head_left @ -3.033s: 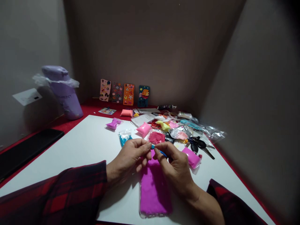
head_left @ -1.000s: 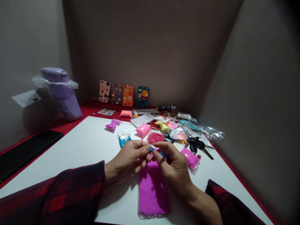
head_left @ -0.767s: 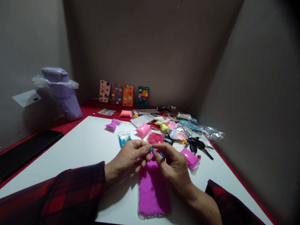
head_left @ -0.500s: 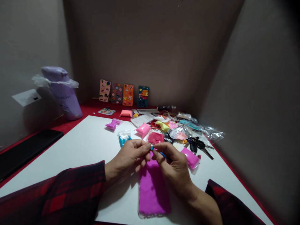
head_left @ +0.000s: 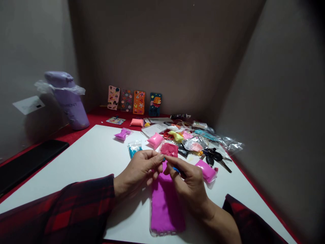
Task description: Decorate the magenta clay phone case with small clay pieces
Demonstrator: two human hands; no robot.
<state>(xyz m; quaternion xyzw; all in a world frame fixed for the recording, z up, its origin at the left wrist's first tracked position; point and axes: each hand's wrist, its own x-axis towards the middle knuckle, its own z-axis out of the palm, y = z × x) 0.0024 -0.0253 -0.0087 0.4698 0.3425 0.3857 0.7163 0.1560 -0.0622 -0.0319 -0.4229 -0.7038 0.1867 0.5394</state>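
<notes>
My left hand (head_left: 145, 166) is closed, its thumb and forefinger pinching a tiny bit of blue clay (head_left: 164, 159). Against that bit rests the forefinger tip of my right hand (head_left: 189, 179). Curled in the right fingers is a larger blue piece (head_left: 176, 169), mostly hidden, so I cannot tell its kind. Below both hands a clear phone case (head_left: 151, 231) lies flat, covered with purple clay (head_left: 167, 206). Just beyond my left hand is a bag of blue clay (head_left: 134, 147). A red clay pack (head_left: 169, 149) lies past the fingertips.
Scissors (head_left: 215, 155) and a magenta clay pack (head_left: 206, 170) lie right of my hands, near a heap of packets. Decorated phone cases (head_left: 139, 102) stand at the back. A purple bottle (head_left: 69, 105) and a black phone-like slab (head_left: 33, 162) are on the left.
My right forefinger has straightened and come closer to the left fingertips, covering more of the tiny blue bit. The phone case and the packs stay put.
</notes>
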